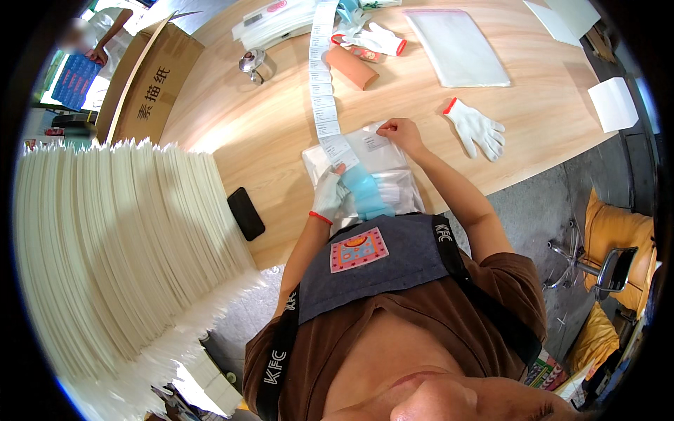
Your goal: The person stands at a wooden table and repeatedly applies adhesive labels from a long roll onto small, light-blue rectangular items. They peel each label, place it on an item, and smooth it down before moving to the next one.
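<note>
A long strip of white sticker labels (321, 91) runs down the table toward me, and light-blue backing (366, 191) hangs from its near end. My left hand (328, 196), in a white glove with a red cuff, pinches the strip's near end between thumb and fingers. Beneath it lies a stack of clear plastic bags with white contents (400, 168) at the table's front edge. A single label (374, 142) sits on the upper part of the top bag. My bare right hand (400, 132) has its fingers pressed together at that label's upper right corner.
A white glove (476, 130) and clear bags (460, 49) lie to the right. An orange-brown cylinder (351, 67), another glove (379, 40) and a glass jar with metal lid (253, 64) are farther back. A phone (246, 213), tall paper stack (119, 252) and cardboard box (151, 84) stand left.
</note>
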Action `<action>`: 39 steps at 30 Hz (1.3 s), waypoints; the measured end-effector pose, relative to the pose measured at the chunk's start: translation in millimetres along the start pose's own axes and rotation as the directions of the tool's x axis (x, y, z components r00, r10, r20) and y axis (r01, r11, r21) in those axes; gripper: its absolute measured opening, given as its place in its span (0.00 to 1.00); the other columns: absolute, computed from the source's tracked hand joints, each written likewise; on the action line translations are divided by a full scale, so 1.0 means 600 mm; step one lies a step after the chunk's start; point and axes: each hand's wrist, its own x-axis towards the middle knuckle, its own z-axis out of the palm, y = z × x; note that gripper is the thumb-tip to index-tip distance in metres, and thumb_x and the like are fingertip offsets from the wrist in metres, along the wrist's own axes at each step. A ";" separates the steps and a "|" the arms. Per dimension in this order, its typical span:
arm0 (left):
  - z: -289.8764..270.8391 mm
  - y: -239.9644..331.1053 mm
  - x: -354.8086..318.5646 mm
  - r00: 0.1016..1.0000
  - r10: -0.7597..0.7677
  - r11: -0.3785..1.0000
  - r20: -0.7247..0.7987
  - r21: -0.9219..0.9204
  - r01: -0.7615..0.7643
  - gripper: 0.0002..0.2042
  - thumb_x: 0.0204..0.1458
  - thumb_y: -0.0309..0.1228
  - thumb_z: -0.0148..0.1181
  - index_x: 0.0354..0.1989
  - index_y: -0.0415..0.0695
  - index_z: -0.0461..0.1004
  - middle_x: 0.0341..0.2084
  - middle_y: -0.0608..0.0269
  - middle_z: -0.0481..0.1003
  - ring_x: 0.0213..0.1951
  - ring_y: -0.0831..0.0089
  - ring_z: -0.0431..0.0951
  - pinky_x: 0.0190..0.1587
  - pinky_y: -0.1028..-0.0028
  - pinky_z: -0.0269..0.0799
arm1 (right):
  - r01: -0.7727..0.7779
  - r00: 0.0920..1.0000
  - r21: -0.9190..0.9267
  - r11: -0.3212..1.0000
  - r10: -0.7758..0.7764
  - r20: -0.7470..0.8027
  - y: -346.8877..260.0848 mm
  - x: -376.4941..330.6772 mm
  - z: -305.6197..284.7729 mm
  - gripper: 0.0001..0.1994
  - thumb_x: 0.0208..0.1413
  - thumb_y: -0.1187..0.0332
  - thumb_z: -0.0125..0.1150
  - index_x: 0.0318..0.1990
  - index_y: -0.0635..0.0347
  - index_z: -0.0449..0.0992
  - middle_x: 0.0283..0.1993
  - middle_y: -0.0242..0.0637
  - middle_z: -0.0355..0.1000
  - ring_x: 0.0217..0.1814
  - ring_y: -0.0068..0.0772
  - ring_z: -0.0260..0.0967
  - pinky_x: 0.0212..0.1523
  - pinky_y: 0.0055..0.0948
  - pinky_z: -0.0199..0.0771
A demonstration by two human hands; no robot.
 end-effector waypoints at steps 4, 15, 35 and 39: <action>0.001 -0.002 0.000 1.000 0.020 1.000 0.010 -0.021 -0.020 0.15 0.54 0.25 0.47 0.50 0.36 0.61 0.44 0.54 0.70 0.44 0.62 0.73 0.46 0.63 0.72 | 0.067 0.996 -0.088 0.994 -0.072 -0.057 0.010 -0.002 0.008 0.09 0.38 0.64 0.66 0.27 0.56 0.79 0.22 0.34 0.70 0.23 0.27 0.67 0.26 0.26 0.65; 0.014 0.004 -0.011 0.999 0.017 1.000 0.047 -0.026 -0.016 0.15 0.55 0.25 0.47 0.50 0.35 0.60 0.44 0.54 0.69 0.44 0.64 0.73 0.43 0.66 0.74 | 0.414 0.804 -0.302 0.859 -0.501 -0.321 -0.012 -0.030 0.014 0.07 0.35 0.70 0.67 0.27 0.54 0.78 0.32 0.34 0.69 0.29 0.32 0.66 0.34 0.29 0.68; 0.013 0.002 -0.022 0.999 0.037 0.999 0.002 -0.011 -0.037 0.15 0.55 0.25 0.47 0.50 0.33 0.60 0.44 0.54 0.69 0.45 0.64 0.72 0.45 0.67 0.72 | -0.081 0.995 0.441 0.894 0.048 0.087 0.009 -0.011 -0.025 0.07 0.46 0.69 0.63 0.28 0.65 0.76 0.25 0.32 0.74 0.27 0.19 0.69 0.30 0.19 0.68; 0.041 0.025 -0.050 0.997 0.071 0.995 0.025 -0.077 -0.068 0.15 0.55 0.25 0.47 0.50 0.33 0.61 0.44 0.56 0.69 0.44 0.66 0.72 0.45 0.69 0.72 | 0.164 0.968 0.438 0.884 -0.229 0.100 -0.021 -0.065 -0.041 0.06 0.48 0.70 0.61 0.29 0.64 0.77 0.30 0.32 0.74 0.32 0.20 0.68 0.35 0.20 0.67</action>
